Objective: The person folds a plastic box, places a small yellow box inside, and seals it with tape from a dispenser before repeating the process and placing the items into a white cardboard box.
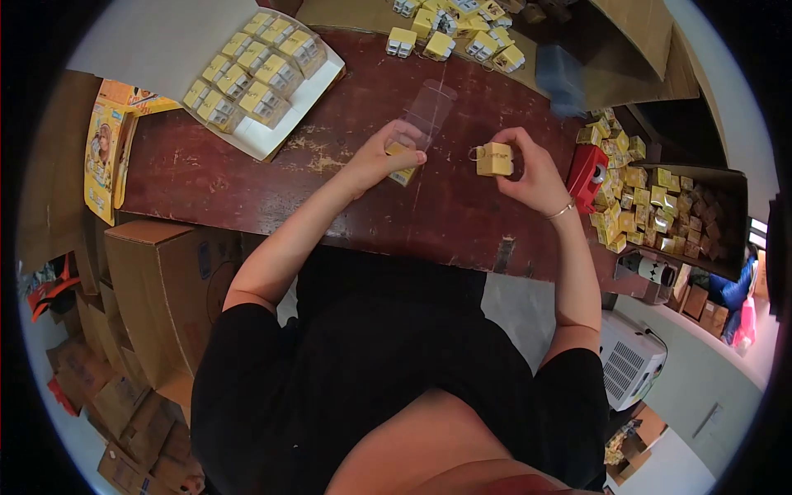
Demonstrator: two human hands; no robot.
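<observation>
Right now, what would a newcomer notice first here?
At the middle of the dark red table, the right hand holds a small yellow box, and the left hand holds another with a clear sleeve. A tray of packed boxes lies far left; a carton of loose ones sits right.

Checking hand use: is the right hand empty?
No, the right hand grips a small yellow box above the table.

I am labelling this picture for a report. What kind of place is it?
Probably a small packing workshop or stockroom: a worn table, a tray of small yellow boxes, and cardboard cartons stacked on the floor.
</observation>
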